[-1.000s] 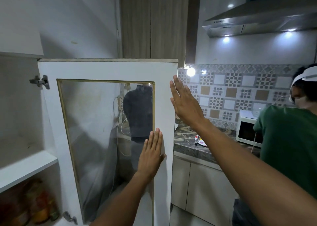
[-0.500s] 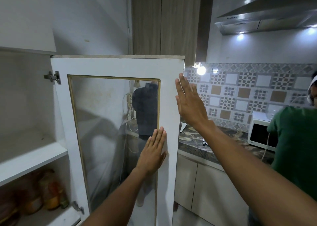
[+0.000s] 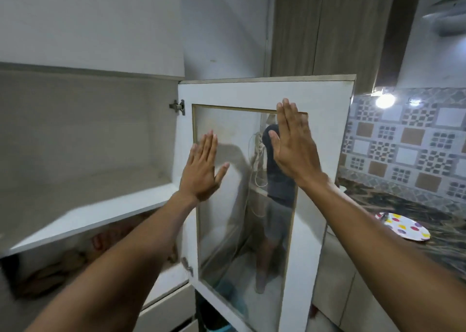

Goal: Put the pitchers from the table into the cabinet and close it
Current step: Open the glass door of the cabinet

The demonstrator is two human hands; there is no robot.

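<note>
The white cabinet door (image 3: 325, 170) with a glass pane stands open, hinged at its left edge. My left hand (image 3: 201, 170) is flat, fingers apart, over the pane's left side. My right hand (image 3: 295, 142) is flat against the upper right of the pane. Both hands hold nothing. The cabinet (image 3: 83, 213) gapes to the left; its upper shelf looks bare. Blurred orange-brown things (image 3: 65, 263) sit on the lower shelf; I cannot tell whether they are pitchers.
A dark marble counter (image 3: 408, 205) runs along the right with a spotted plate (image 3: 406, 227) on it. Patterned tiles (image 3: 408, 140) and a bright lamp (image 3: 385, 101) are behind. White drawers (image 3: 166, 306) sit below the cabinet. A person's reflection shows in the glass.
Both hands slid left and up across the door. The view turned left, showing more of the cabinet interior; the person in green and the microwave left the frame.
</note>
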